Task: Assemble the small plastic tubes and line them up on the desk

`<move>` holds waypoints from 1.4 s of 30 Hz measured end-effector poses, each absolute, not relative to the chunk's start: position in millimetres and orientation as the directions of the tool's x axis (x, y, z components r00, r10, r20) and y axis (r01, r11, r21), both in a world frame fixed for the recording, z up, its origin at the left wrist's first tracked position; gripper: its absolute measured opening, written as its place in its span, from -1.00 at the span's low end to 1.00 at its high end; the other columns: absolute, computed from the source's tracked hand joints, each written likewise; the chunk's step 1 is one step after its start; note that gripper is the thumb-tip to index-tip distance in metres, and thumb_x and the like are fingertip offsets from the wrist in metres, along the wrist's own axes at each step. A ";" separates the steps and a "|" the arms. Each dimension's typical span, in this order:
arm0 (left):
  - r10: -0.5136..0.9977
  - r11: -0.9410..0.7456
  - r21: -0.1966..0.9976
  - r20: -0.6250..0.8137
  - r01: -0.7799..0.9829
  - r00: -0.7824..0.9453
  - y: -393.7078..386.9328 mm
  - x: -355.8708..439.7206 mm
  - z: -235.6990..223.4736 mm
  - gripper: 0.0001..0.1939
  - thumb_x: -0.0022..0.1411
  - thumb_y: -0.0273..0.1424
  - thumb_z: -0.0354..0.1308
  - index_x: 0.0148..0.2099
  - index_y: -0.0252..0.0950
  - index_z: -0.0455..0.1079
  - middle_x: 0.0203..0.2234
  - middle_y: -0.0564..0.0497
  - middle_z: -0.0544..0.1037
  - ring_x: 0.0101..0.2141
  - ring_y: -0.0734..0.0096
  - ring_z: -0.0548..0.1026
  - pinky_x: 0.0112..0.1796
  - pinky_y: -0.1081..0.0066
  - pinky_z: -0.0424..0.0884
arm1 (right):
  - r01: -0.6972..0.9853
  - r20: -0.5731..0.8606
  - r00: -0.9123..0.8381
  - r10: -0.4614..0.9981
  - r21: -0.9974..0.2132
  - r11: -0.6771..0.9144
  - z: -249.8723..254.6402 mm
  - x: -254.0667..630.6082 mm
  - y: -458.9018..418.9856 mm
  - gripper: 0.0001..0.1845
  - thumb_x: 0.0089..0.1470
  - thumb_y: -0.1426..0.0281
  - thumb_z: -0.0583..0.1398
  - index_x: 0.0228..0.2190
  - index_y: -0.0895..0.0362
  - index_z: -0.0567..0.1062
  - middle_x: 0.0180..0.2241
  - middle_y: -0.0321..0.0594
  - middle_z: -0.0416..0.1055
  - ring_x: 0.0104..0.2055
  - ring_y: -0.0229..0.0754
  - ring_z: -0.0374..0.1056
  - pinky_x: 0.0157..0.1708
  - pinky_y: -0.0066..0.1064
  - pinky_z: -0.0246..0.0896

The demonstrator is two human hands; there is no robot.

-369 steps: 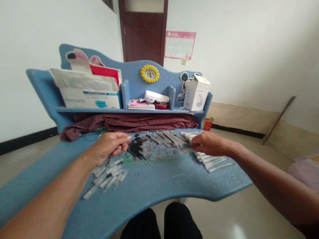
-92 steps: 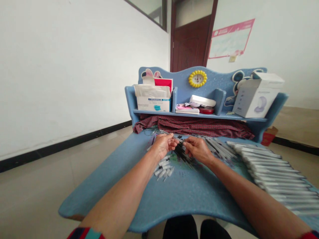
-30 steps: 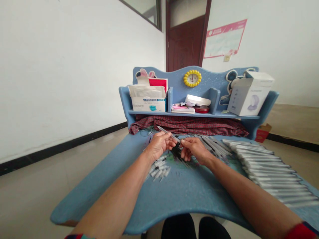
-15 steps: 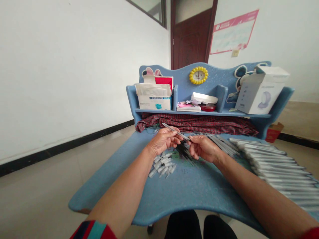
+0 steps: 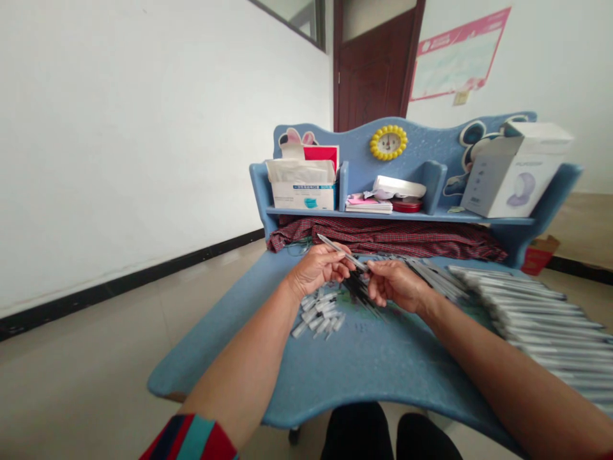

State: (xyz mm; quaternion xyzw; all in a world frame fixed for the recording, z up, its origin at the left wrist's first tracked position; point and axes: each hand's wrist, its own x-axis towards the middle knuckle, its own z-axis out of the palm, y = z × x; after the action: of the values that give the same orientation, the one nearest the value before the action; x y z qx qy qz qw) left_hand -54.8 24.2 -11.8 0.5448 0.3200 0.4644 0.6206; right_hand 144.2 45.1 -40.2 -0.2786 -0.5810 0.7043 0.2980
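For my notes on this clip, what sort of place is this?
Probably a home room used for handwork: a child's blue desk with cartoon cutouts, rows of pens on it, and a tiled floor.

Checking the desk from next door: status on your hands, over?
Left hand holding a pen, right hand at its tip. Black-tipped pens below. Pale pens in a row, right.

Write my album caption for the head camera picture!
Left hand and right hand hold a pen above loose pens on a blue desk.
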 end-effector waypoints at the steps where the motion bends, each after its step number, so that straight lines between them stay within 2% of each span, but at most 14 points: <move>1: 0.926 -0.026 0.975 0.107 -0.220 0.361 23.8 -53.8 -11.9 -0.81 0.07 -0.42 0.16 -0.23 -0.38 0.35 -0.46 -0.10 0.54 -0.56 0.48 0.46 -0.53 0.52 0.32 | -0.093 -0.034 -0.665 0.746 -0.987 -0.128 -40.5 143.8 44.5 -0.66 -0.01 0.11 0.15 -0.48 0.16 0.34 -0.70 -0.27 0.41 -0.77 -0.33 0.23 -0.77 -0.55 0.06; 5: 0.926 -0.030 0.994 0.069 -0.110 0.372 20.0 -48.5 -8.0 -0.80 0.07 -0.39 0.16 -0.23 -0.38 0.37 -0.46 -0.11 0.54 -0.56 0.49 0.46 -0.55 0.53 0.31 | -0.085 0.002 -0.667 0.745 -0.994 -0.074 -42.1 143.1 43.1 -0.67 -0.09 0.16 0.23 -0.49 0.16 0.33 -0.69 -0.30 0.41 -0.75 -0.35 0.23 -0.77 -0.58 0.04; 8: 0.938 -0.055 0.980 -0.015 0.189 0.347 16.0 -49.6 -0.1 -0.81 0.05 -0.33 0.17 -0.31 -0.37 0.41 -0.53 -0.06 0.53 -0.64 0.52 0.41 -0.63 0.56 0.23 | -0.093 0.007 -0.639 0.769 -0.993 -0.068 -42.9 144.0 44.8 -0.67 -0.12 0.17 0.25 -0.53 0.17 0.32 -0.69 -0.30 0.41 -0.75 -0.36 0.23 -0.76 -0.57 0.06; 10: 0.949 -0.073 0.896 -0.072 0.437 0.306 13.7 -54.6 5.4 -0.86 -0.01 -0.36 0.20 -0.41 -0.34 0.42 -0.65 0.02 0.48 -0.72 0.56 0.34 -0.68 0.57 0.16 | -0.104 0.009 -0.602 0.798 -0.992 -0.067 -42.8 145.3 46.7 -0.67 -0.13 0.16 0.26 -0.53 0.16 0.32 -0.69 -0.30 0.41 -0.76 -0.35 0.23 -0.76 -0.55 0.07; 12: 0.957 -0.080 0.785 -0.112 0.615 0.268 11.9 -61.2 9.3 -0.93 -0.08 -0.44 0.23 -0.52 -0.31 0.41 -0.76 0.11 0.40 -0.76 0.58 0.28 -0.71 0.58 0.09 | -0.109 0.010 -0.569 0.823 -0.992 -0.063 -42.5 146.5 48.2 -0.66 -0.13 0.16 0.25 -0.53 0.16 0.32 -0.69 -0.30 0.41 -0.76 -0.35 0.23 -0.76 -0.55 0.08; 19: 0.954 -0.122 0.566 -0.160 0.815 0.253 10.4 -68.2 7.1 -0.82 -0.25 -0.64 0.22 -0.69 -0.28 0.35 -0.85 0.17 0.29 -0.81 0.62 0.16 -0.75 0.58 -0.04 | -0.054 -0.019 -0.551 0.834 -0.997 -0.059 -43.0 144.9 47.3 -0.70 -0.10 0.20 0.23 -0.56 0.16 0.31 -0.71 -0.31 0.40 -0.77 -0.36 0.21 -0.78 -0.55 0.06; 24: 0.956 -0.186 0.517 -0.100 0.836 0.275 14.2 -62.4 0.0 -0.74 -0.34 -0.75 0.16 -0.76 -0.28 0.31 -0.89 0.18 0.26 -0.78 0.62 0.13 -0.72 0.56 -0.05 | -0.038 -0.009 -0.570 0.822 -0.999 -0.038 -44.4 143.3 47.1 -0.68 -0.10 0.18 0.23 -0.57 0.16 0.31 -0.71 -0.31 0.40 -0.77 -0.37 0.22 -0.78 -0.56 0.06; 30: 0.956 -0.205 0.475 -0.091 0.855 0.280 16.5 -60.8 -2.0 -0.78 -0.32 -0.70 0.13 -0.75 -0.28 0.33 -0.84 0.15 0.31 -0.73 0.56 0.19 -0.66 0.53 0.02 | -0.024 0.006 -0.570 0.821 -1.000 -0.010 -45.6 143.4 47.0 -0.67 -0.12 0.16 0.23 -0.55 0.17 0.33 -0.71 -0.32 0.39 -0.76 -0.37 0.23 -0.78 -0.57 0.06; 32: 0.955 -0.192 0.526 -0.096 0.829 0.282 15.9 -62.7 -0.8 -0.80 -0.28 -0.69 0.11 -0.73 -0.29 0.34 -0.84 0.14 0.31 -0.74 0.55 0.20 -0.66 0.54 0.04 | -0.024 0.007 -0.566 0.824 -1.000 -0.007 -45.5 143.6 47.0 -0.68 -0.11 0.17 0.23 -0.54 0.17 0.34 -0.71 -0.31 0.39 -0.76 -0.37 0.22 -0.78 -0.56 0.06; 37: 0.970 -0.079 0.740 -0.097 0.668 0.223 16.0 -77.6 4.9 -0.87 -0.15 -0.61 0.11 -0.60 -0.31 0.39 -0.78 0.11 0.37 -0.75 0.54 0.30 -0.70 0.58 0.08 | -0.021 0.000 -0.556 0.831 -1.000 -0.013 -44.5 144.2 47.1 -0.68 -0.11 0.17 0.23 -0.56 0.17 0.33 -0.71 -0.31 0.39 -0.77 -0.37 0.22 -0.78 -0.56 0.04; 39: 0.989 -0.045 0.806 -0.048 0.591 0.141 17.8 -84.3 6.7 -0.91 -0.12 -0.58 0.13 -0.56 -0.33 0.39 -0.71 0.06 0.44 -0.74 0.56 0.32 -0.71 0.60 0.08 | -0.024 -0.002 -0.559 0.829 -1.000 -0.019 -44.7 144.3 46.6 -0.67 -0.12 0.17 0.24 -0.57 0.16 0.31 -0.71 -0.31 0.39 -0.77 -0.37 0.21 -0.78 -0.56 0.04; 42: 0.997 0.011 0.896 0.026 0.443 -0.077 21.9 -89.8 7.7 -0.95 -0.08 -0.57 0.14 -0.52 -0.36 0.36 -0.65 -0.02 0.49 -0.75 0.59 0.32 -0.73 0.60 0.06 | -0.030 0.001 -0.581 0.814 -0.999 -0.021 -45.9 143.8 44.8 -0.67 -0.11 0.17 0.24 -0.58 0.16 0.30 -0.71 -0.32 0.39 -0.77 -0.38 0.21 -0.78 -0.56 0.04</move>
State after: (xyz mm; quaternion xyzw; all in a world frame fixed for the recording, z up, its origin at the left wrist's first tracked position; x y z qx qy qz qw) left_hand -89.8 21.9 7.7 0.5819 0.6185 0.3951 0.3503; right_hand 143.8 44.8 -45.9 -0.3177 -0.6172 0.6398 0.3298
